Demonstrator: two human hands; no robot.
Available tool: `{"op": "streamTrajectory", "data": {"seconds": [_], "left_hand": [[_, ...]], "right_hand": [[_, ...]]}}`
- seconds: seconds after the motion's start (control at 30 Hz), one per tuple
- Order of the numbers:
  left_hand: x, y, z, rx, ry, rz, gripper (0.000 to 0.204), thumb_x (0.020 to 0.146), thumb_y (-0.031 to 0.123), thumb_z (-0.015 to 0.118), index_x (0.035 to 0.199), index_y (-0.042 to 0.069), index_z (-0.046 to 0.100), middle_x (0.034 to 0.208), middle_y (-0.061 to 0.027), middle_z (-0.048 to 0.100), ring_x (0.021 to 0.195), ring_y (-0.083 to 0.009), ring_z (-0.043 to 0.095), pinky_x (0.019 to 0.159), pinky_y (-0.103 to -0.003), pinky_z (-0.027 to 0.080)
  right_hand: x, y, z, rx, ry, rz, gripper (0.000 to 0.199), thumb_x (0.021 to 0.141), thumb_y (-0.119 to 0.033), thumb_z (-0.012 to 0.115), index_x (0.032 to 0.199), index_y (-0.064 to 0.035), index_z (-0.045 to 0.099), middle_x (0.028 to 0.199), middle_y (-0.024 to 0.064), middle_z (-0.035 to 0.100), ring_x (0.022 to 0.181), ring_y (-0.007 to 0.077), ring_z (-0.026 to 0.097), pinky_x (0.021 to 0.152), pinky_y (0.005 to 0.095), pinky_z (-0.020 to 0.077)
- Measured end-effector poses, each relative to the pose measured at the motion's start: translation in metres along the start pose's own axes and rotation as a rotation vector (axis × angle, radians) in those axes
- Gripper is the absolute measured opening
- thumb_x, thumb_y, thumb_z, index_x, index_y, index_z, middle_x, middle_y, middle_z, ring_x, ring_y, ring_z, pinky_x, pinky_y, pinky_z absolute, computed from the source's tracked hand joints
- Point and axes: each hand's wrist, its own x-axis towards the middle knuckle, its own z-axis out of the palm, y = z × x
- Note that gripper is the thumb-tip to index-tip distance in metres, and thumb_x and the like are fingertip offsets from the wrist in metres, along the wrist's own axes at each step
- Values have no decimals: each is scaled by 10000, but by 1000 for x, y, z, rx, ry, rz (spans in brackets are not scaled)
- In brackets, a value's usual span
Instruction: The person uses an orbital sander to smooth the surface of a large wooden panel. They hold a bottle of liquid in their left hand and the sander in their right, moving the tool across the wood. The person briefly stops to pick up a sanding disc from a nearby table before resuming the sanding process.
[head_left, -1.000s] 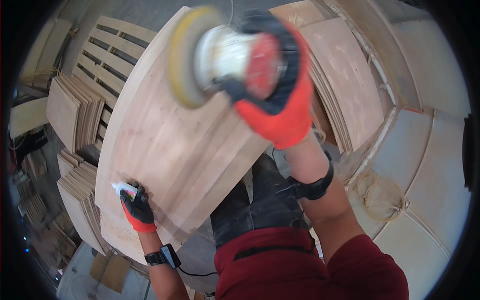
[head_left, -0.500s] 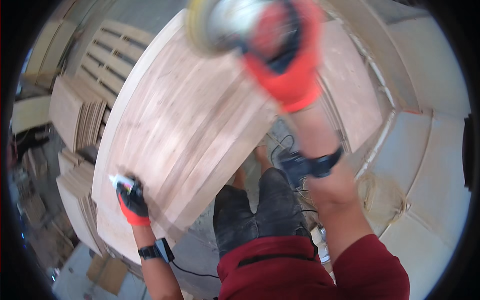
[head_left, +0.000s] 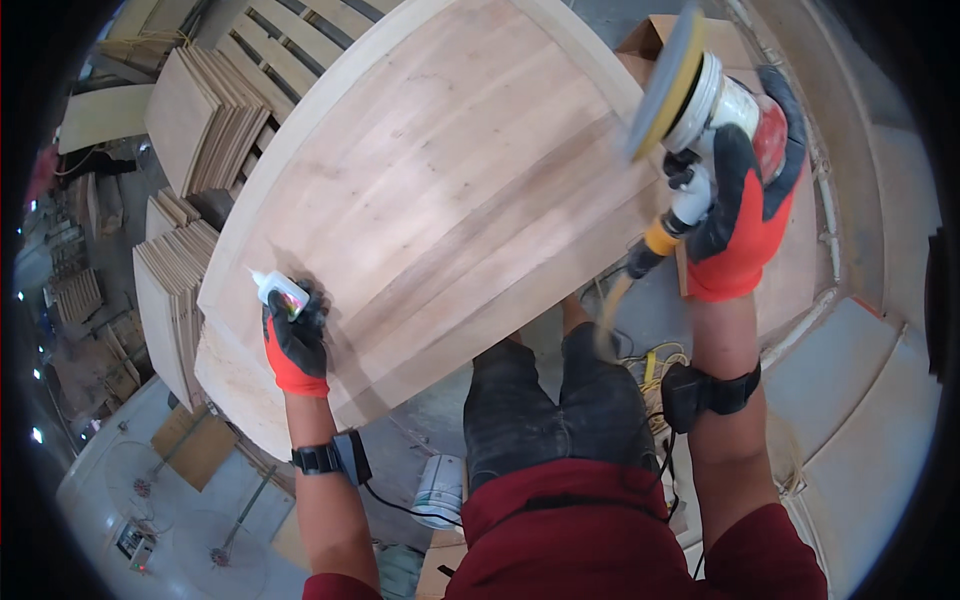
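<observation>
A large oval wooden tabletop (head_left: 440, 190) lies in front of me on a stack of similar panels. My left hand (head_left: 296, 340), in a red and black glove, rests on the panel's near left edge and holds a small white squeeze bottle (head_left: 279, 291). My right hand (head_left: 745, 215), gloved the same way, grips a round orbital sander (head_left: 700, 95) lifted off the wood at the right, its yellow pad tilted on edge. An air hose with a yellow fitting (head_left: 655, 240) hangs from the sander.
Stacks of wooden panels (head_left: 205, 115) stand at the left, and a slatted pallet (head_left: 290, 30) lies behind them. More curved boards (head_left: 820, 250) lie at the right. A white bucket (head_left: 440, 490) sits by my legs, with yellow cable (head_left: 655, 365) on the floor.
My right hand has swung the sander from above the panel's middle over to its right side and tilted the pad on edge. My left hand stayed put with the bottle.
</observation>
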Motion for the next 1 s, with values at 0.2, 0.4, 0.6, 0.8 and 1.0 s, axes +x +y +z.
{"op": "streamTrajectory", "data": {"seconds": [0.2, 0.4, 0.6, 0.8, 1.0], "left_hand": [[-72, -52, 75, 247, -109, -101, 278, 1067, 264, 569, 1240, 49, 595, 995, -88, 681, 768, -158, 645, 601, -276, 486], [-101, -68, 175, 451, -458, -136, 255, 944, 107, 705, 1168, -11, 675, 1011, -76, 710, 904, -142, 648, 833, -293, 523], [-82, -60, 252, 778, -600, 110, 321, 856, 126, 752, 1141, 0, 677, 1017, -193, 708, 926, -330, 701, 874, -366, 538], [-74, -57, 309, 955, -675, 236, 288, 874, 161, 764, 1126, 42, 690, 1002, -155, 705, 857, -298, 679, 826, -348, 534], [-69, -60, 327, 1129, -735, 249, 344, 836, 222, 799, 1124, 82, 673, 918, -135, 711, 837, -330, 701, 759, -379, 546]], "right_hand": [[27, -3, -79, -567, 15, -189, 637, 870, -39, 710, 1458, 5, 468, 1371, 155, 545, 1114, 216, 608, 942, 336, 499], [10, 10, -156, -601, 117, 29, 624, 871, -37, 729, 1441, 6, 480, 1355, 151, 551, 1156, 224, 584, 990, 354, 456], [-29, 20, -207, -622, 42, 178, 717, 797, 20, 735, 1457, -2, 455, 1372, 156, 569, 1255, 252, 585, 1126, 393, 415], [-47, 22, -237, -706, 10, 202, 766, 747, 60, 740, 1458, -4, 462, 1386, 151, 569, 1270, 266, 584, 1115, 390, 428], [-51, 17, -242, -721, 14, 232, 790, 732, 66, 772, 1459, -1, 468, 1375, 155, 582, 1274, 264, 580, 1107, 385, 432]]}}
